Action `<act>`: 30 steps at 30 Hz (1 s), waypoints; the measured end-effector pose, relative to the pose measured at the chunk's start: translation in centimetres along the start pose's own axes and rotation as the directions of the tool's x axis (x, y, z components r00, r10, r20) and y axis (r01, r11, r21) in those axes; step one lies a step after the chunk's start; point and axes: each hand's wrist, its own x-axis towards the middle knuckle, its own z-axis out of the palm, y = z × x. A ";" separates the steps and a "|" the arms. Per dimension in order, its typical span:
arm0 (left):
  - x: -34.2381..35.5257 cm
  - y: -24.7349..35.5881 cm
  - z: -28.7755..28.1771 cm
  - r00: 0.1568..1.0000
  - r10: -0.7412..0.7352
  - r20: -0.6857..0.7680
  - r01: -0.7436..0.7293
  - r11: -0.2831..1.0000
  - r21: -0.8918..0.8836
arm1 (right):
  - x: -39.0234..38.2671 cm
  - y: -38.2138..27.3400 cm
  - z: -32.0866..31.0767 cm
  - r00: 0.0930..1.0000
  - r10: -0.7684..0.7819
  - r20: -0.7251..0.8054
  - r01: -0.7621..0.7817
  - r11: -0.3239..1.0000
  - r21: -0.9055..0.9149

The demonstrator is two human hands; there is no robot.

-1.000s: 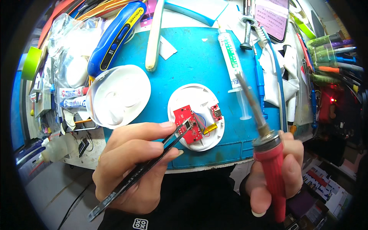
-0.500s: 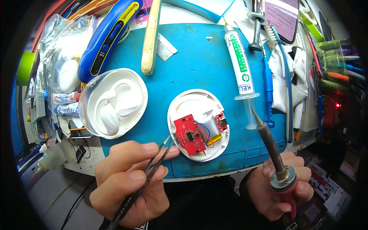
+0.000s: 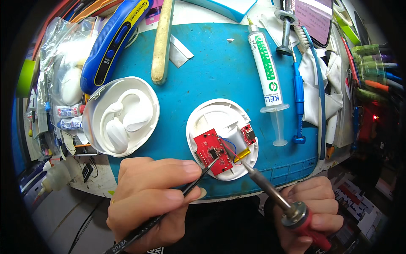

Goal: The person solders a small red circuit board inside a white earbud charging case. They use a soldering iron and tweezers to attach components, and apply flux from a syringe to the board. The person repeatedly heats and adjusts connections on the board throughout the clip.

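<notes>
My left hand [image 3: 154, 197] is closed around black tweezers [image 3: 186, 190], whose tips reach the red circuit board [image 3: 206, 146], beside its black chip. That board sits in a white oval shell [image 3: 202, 113]. A silver battery [image 3: 232, 134] with yellow tape [image 3: 242, 155], thin blue and red wires, and a small red port board [image 3: 248, 134] share the shell. In my right hand [image 3: 317, 201] is a soldering iron [image 3: 270, 188] with a red handle. Its tip is by the shell's lower right edge, near the yellow tape; whether it touches anything, I cannot tell.
Left of the shell lies a white open case [image 3: 154, 114] holding two white earbuds [image 3: 139, 111]. Above it are a blue cutter-like tool [image 3: 113, 46] and a wooden handle [image 3: 163, 42]. A paste syringe [image 3: 266, 70], blue screwdriver [image 3: 298, 93] and brush [image 3: 315, 76] lie right on the blue mat [image 3: 203, 59].
The tweezers have moved right, from the shell's left edge onto the red board. My soldering iron has swung down and left, bringing its tip to the shell's lower right edge.
</notes>
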 end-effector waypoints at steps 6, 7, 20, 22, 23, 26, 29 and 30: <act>-0.2 0.4 0.6 0.996 -0.069 -0.055 0.068 0.998 -0.011 | 0.4 0.0 0.3 0.999 0.030 0.039 -0.028 0.999 -0.034; -0.2 0.4 0.5 0.997 -0.068 -0.048 0.068 0.998 -0.007 | 0.5 0.0 0.4 0.998 0.039 0.048 -0.037 0.999 -0.039; -0.1 0.2 0.3 0.999 -0.050 -0.014 0.050 0.999 -0.002 | 1.1 0.0 0.2 0.993 0.057 0.107 -0.051 0.997 -0.057; -0.1 0.2 0.3 0.999 -0.050 -0.011 0.050 0.999 -0.012 | 1.2 -0.1 0.0 0.988 0.066 0.136 -0.059 0.997 -0.052; -0.1 0.2 0.4 0.999 -0.050 -0.009 0.050 0.999 -0.017 | 1.3 -0.1 -0.1 0.986 0.070 0.151 -0.063 0.997 -0.050; -0.1 0.3 0.3 0.998 -0.058 -0.006 0.058 0.998 -0.014 | 1.4 -0.1 -0.3 0.983 0.075 0.168 -0.067 0.996 -0.053; -0.1 0.4 0.4 0.998 -0.063 -0.011 0.063 0.998 -0.004 | 1.4 -0.2 -0.2 0.984 0.080 0.160 -0.072 0.996 -0.055; -0.1 0.3 0.4 0.998 -0.063 -0.015 0.063 0.998 -0.008 | 1.3 -0.2 -0.2 0.985 0.077 0.157 -0.069 0.996 -0.054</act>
